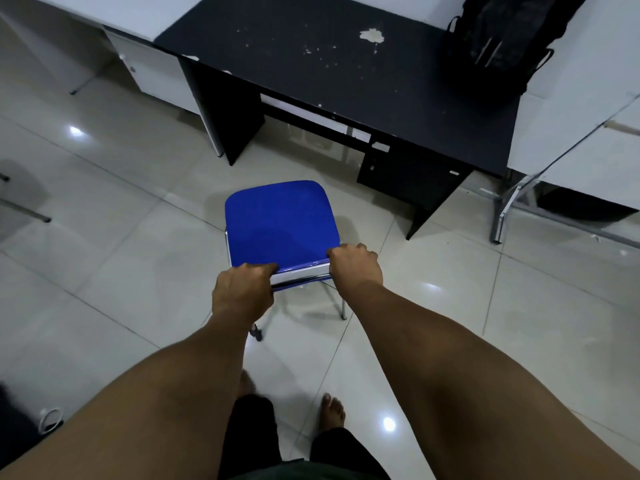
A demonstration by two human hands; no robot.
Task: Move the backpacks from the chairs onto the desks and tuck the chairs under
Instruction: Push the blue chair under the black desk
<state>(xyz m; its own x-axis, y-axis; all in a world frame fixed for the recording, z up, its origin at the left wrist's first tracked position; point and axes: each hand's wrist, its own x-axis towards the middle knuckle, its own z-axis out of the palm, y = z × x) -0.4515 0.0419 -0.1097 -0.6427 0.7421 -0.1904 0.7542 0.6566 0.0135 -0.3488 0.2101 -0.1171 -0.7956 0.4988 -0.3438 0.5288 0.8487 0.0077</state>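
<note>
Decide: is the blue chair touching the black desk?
Apart. The head view shows bare floor tiles between the blue chair seat's front edge and the black desk.

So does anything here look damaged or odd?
Yes: the black desk top is chipped, with pale patches where the surface has flaked off, the largest near its far edge. The blue chair and black backpack look fine.

Blue chair (280,225) stands before black desk (363,74) bearing black backpack (502,39).

Black backpack (509,39) cut off at top edge; chair (280,226) backrest under hands.
</note>
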